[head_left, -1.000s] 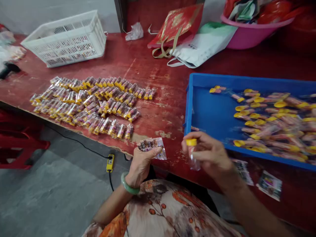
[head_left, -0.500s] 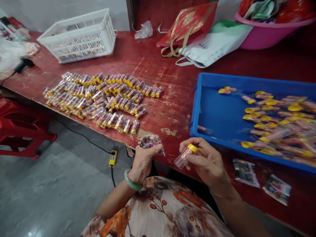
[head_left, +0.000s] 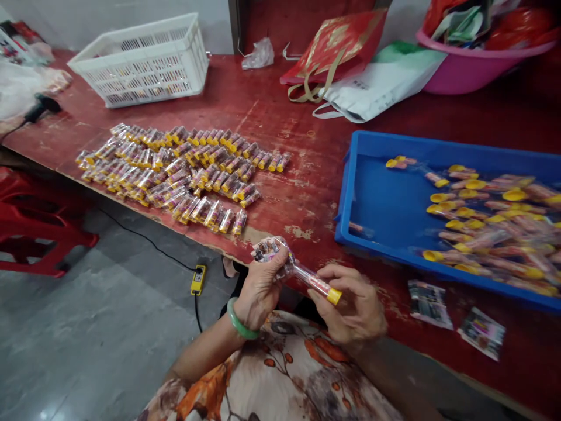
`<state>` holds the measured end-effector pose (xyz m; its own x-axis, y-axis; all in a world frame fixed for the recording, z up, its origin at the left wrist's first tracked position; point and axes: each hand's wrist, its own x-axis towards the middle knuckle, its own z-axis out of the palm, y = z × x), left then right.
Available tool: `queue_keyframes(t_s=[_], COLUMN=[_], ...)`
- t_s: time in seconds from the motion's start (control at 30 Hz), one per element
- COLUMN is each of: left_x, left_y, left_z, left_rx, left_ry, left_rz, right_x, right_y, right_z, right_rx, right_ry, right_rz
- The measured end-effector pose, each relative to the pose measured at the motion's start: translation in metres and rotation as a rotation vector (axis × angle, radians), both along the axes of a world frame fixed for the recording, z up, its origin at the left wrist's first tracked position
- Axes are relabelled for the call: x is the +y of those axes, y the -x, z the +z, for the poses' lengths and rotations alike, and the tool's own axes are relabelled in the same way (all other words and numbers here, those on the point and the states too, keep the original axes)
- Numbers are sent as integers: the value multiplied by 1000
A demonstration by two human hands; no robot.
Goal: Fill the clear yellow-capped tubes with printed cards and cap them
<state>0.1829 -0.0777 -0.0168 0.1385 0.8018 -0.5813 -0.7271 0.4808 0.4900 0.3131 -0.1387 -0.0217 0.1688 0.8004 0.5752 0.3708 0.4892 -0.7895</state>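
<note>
Yellow-capped tube point(head_left: 312, 281) slants between the two hands, over the near edge of the red tabletop point(head_left: 307, 193), its clear end meeting the printed wrappers point(head_left: 267, 248). The right hand point(head_left: 355, 310) pinches it near the cap point(head_left: 334, 296), thumb and fingers on either side; the left hand point(head_left: 260, 286) clamps the wrappers under its thumb. The step in hand looks like feeding the tube into a wrapper, though whether its tip is inside cannot be told. The next move seems to call for a straight, gentle push from the capped end, with the wrapper's mouth held open.
</note>
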Motion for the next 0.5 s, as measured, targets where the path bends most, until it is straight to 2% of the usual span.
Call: queue_keyframes(t_s=[0.27,0.5], left_x=[2,-1], left_y=[-1,-3], left_z=[2,3], left_rx=[-15,-29], left_ry=[64,37], left_rz=[18,-2], right_x=[-4,-2], right_y=[2,1], right_z=[2,-4], right_rx=[-65,-212], right_ry=[-78,-157], right_rz=[40,-87])
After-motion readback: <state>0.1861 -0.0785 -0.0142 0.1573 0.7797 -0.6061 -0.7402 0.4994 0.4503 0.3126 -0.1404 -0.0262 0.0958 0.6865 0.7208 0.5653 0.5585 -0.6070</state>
